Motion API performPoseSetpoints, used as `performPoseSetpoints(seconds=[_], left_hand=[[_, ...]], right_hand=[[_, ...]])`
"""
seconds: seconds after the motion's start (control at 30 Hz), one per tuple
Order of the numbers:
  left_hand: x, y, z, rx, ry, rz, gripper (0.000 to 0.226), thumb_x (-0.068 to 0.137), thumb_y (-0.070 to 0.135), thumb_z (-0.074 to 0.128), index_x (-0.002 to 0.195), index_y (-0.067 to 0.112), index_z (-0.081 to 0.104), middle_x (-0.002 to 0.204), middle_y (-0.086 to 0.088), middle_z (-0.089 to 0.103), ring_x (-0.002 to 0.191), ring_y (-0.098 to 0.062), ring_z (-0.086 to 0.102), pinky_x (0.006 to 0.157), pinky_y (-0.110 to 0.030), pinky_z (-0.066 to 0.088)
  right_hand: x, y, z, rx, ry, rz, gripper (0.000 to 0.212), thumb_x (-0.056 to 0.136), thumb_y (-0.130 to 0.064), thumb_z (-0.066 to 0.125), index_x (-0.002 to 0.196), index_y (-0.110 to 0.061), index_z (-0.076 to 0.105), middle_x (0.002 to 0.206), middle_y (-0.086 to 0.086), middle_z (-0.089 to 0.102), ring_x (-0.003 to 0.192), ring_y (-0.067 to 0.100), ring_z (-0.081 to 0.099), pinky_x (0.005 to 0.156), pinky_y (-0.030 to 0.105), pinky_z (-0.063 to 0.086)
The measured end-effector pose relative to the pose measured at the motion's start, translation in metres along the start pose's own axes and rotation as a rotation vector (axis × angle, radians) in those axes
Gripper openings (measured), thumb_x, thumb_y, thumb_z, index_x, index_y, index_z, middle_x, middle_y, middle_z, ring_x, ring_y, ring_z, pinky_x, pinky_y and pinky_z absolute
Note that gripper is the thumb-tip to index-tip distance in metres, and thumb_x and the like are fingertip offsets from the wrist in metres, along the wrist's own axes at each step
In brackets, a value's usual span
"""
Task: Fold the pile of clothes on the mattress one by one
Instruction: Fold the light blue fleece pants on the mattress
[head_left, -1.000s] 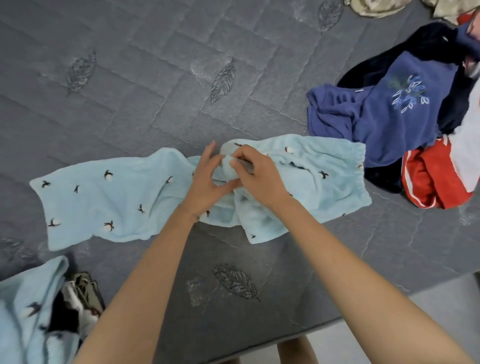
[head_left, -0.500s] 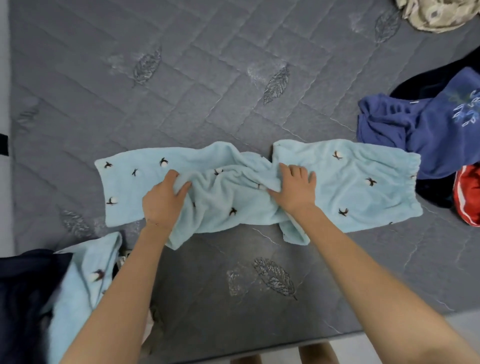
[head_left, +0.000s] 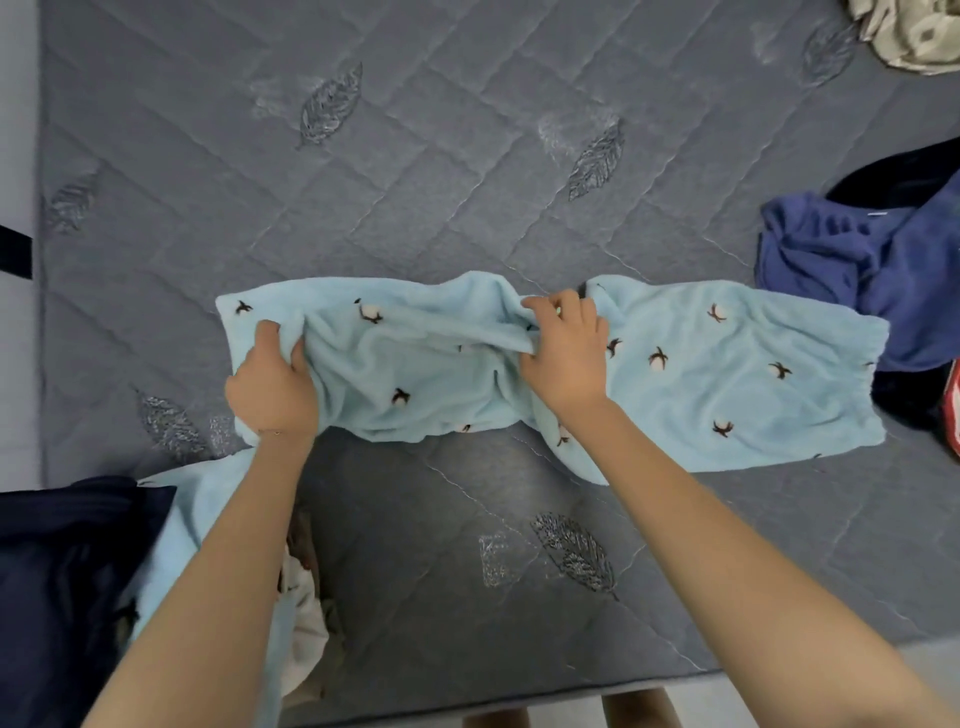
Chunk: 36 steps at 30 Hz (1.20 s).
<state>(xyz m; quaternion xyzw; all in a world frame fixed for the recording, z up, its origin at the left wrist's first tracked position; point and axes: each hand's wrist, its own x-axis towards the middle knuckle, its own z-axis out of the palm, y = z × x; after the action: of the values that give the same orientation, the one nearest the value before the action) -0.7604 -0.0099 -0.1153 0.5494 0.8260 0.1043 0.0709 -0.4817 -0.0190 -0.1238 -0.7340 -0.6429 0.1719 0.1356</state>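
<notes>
Both hands grip the light-blue garment (head_left: 701, 374) lying across the mattress (head_left: 415, 182): left hand (head_left: 272, 387) bunches the folded end, right hand (head_left: 566, 353) pinches the middle ridge, likely aligning the fold.

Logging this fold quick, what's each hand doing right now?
Left hand: grips the light blue garment near its left end.
Right hand: pinches a fold at its middle.
</notes>
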Motion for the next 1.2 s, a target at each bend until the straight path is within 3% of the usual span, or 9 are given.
performPoseSetpoints(seconds=[0.23, 0.37, 0.47, 0.57, 0.63, 0.8, 0.97, 1.1, 1.2], left_hand=[[0.008, 0.001, 0.019, 0.076, -0.196, 0.101, 0.034, 0.092, 0.019, 0.055, 0.123, 0.006, 0.052, 0.113, -0.020, 0.058, 0.108, -0.040, 0.050, 0.102, -0.051, 0.027], [0.008, 0.015, 0.033, 0.132, -0.523, 0.200, 0.063, 0.088, 0.033, 0.062, 0.143, 0.020, 0.035, 0.126, -0.009, 0.057, 0.120, -0.034, 0.048, 0.112, -0.048, 0.013], [0.009, 0.017, 0.035, 0.174, -0.534, 0.276, 0.034, 0.090, 0.032, 0.056, 0.120, 0.016, 0.054, 0.111, -0.008, 0.061, 0.111, -0.033, 0.053, 0.102, -0.043, 0.026], [0.009, 0.007, 0.037, 0.017, -0.552, 0.315, 0.025, 0.090, 0.040, 0.054, 0.089, 0.016, 0.064, 0.098, -0.004, 0.054, 0.101, -0.025, 0.049, 0.088, -0.039, 0.036], [0.008, 0.001, 0.035, -0.128, -0.605, 0.265, 0.049, 0.087, 0.061, 0.046, 0.069, 0.017, 0.058, 0.085, 0.002, 0.055, 0.086, -0.017, 0.050, 0.081, -0.037, 0.042], [-0.005, -0.005, 0.035, -0.302, -0.597, 0.024, 0.039, 0.102, 0.035, 0.039, 0.075, 0.008, 0.046, 0.068, -0.008, 0.049, 0.068, -0.024, 0.049, 0.057, -0.029, 0.034], [-0.014, -0.018, 0.052, 0.064, -0.613, 0.044, 0.035, 0.097, 0.027, 0.049, 0.129, 0.011, 0.050, 0.128, -0.013, 0.052, 0.117, -0.035, 0.044, 0.094, -0.041, 0.034], [-0.017, -0.015, 0.053, 0.164, -0.560, 0.089, 0.018, 0.097, 0.018, 0.043, 0.101, 0.010, 0.058, 0.107, -0.014, 0.059, 0.106, -0.033, 0.045, 0.086, -0.040, 0.030], [-0.011, -0.017, 0.046, -0.026, -0.218, 0.190, 0.018, 0.093, 0.008, 0.042, 0.088, 0.000, 0.057, 0.083, -0.020, 0.057, 0.083, -0.037, 0.050, 0.066, -0.039, 0.030]], right_hand=[[-0.015, 0.006, 0.007, 0.174, -0.304, 0.192, 0.002, 0.085, -0.011, 0.053, 0.084, -0.011, 0.052, 0.088, 0.006, 0.052, 0.083, 0.024, 0.051, 0.066, 0.032, 0.036], [-0.012, 0.002, 0.003, 0.067, -0.741, 0.084, 0.031, 0.086, -0.017, 0.058, 0.064, -0.023, 0.036, 0.071, -0.003, 0.046, 0.077, 0.021, 0.051, 0.058, 0.029, 0.034], [-0.010, 0.001, 0.002, 0.000, -0.961, 0.112, 0.045, 0.087, -0.043, 0.063, 0.060, -0.018, 0.037, 0.062, -0.004, 0.041, 0.061, 0.015, 0.045, 0.053, 0.027, 0.030], [-0.004, 0.004, 0.004, 0.223, -0.573, 0.139, 0.049, 0.092, -0.043, 0.056, 0.055, -0.014, 0.043, 0.056, 0.000, 0.045, 0.055, 0.015, 0.045, 0.057, 0.031, 0.035], [0.007, 0.014, 0.005, 0.125, -0.285, 0.058, 0.027, 0.093, -0.026, 0.055, 0.074, -0.008, 0.064, 0.081, 0.008, 0.062, 0.081, 0.024, 0.057, 0.072, 0.036, 0.042], [0.019, 0.035, 0.009, -0.194, -0.503, 0.068, 0.047, 0.092, -0.028, 0.057, 0.136, -0.018, 0.046, 0.137, 0.007, 0.047, 0.130, 0.027, 0.036, 0.107, 0.037, 0.019], [0.014, 0.032, 0.009, -0.253, -0.390, 0.060, 0.024, 0.092, -0.023, 0.052, 0.114, -0.019, 0.063, 0.110, 0.005, 0.060, 0.113, 0.026, 0.048, 0.093, 0.038, 0.024], [0.013, 0.025, 0.009, -0.156, -0.159, 0.013, 0.002, 0.088, -0.014, 0.057, 0.087, -0.013, 0.058, 0.090, 0.004, 0.055, 0.094, 0.028, 0.049, 0.077, 0.034, 0.019], [0.017, 0.017, 0.008, -0.053, 0.039, -0.026, 0.003, 0.089, -0.011, 0.055, 0.089, -0.009, 0.057, 0.084, 0.006, 0.057, 0.084, 0.030, 0.050, 0.073, 0.031, 0.017]])
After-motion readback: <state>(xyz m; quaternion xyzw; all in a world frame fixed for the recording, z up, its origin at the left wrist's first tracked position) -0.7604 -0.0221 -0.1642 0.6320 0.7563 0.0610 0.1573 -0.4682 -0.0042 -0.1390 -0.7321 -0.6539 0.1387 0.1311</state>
